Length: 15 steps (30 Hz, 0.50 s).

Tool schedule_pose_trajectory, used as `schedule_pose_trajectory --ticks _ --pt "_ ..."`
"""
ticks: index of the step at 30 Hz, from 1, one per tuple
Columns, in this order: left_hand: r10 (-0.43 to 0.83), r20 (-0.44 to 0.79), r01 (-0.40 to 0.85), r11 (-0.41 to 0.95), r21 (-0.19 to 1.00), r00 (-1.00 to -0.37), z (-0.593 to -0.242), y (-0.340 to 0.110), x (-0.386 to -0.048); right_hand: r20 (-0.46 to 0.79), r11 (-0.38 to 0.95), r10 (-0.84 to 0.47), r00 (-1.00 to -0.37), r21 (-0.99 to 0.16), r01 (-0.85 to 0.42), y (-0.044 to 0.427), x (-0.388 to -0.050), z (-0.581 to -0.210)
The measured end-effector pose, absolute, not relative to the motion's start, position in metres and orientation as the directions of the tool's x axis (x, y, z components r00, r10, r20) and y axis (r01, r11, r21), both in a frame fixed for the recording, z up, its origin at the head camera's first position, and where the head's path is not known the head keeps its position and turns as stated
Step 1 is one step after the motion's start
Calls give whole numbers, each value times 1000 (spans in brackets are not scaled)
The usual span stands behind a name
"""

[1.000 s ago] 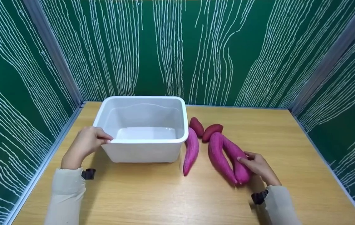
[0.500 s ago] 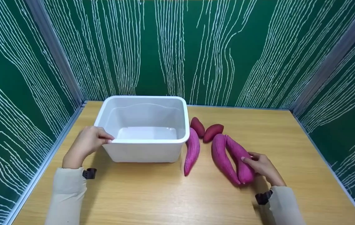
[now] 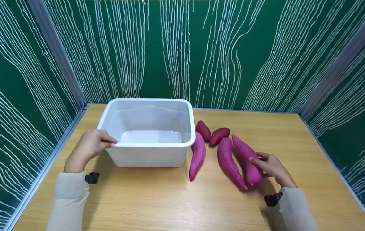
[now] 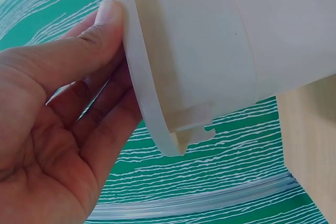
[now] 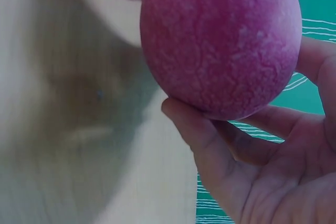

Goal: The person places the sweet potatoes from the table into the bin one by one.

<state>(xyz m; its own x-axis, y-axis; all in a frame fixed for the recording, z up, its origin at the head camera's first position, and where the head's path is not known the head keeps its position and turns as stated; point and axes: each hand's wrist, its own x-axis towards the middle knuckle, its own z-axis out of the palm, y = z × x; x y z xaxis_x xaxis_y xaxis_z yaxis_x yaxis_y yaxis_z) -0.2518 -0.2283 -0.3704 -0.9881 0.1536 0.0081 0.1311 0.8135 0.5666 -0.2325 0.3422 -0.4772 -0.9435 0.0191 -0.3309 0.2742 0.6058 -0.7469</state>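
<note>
My left hand (image 3: 89,147) pinches the near left corner of a white plastic bin (image 3: 147,156); in the left wrist view the thumb and fingers meet at its rim (image 4: 143,77). No object shows in the bin. At the right, my right hand (image 3: 274,167) grips a long pink-purple sweet potato (image 3: 246,154) near its thick end, thumb on top and fingers round the far side. That end looks raised over the table. Another long sweet potato (image 3: 229,162) lies just left of it, and a third (image 3: 197,157) lies against the bin's right side.
Two small dark red sweet potatoes (image 3: 220,136) lie behind the long ones, right of the bin. The wooden table (image 3: 156,195) is enclosed by green panels (image 3: 214,51) with white wavy lines and metal corner posts (image 3: 339,57).
My right hand has shifted slightly right and tilted its sweet potato up, parting it from the neighbouring one, which also moved slightly right earlier. My left hand still holds the bin's rim.
</note>
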Motion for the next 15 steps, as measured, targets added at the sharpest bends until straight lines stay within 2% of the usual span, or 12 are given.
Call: schedule_pose_trajectory --ticks 8,15 --pt "152 -1 124 810 573 -988 -371 -228 -251 -330 575 -16 -944 -775 261 341 -241 -459" --pt "176 58 178 814 553 -983 -373 -230 -252 -291 561 -60 -955 -801 209 337 -249 -440"
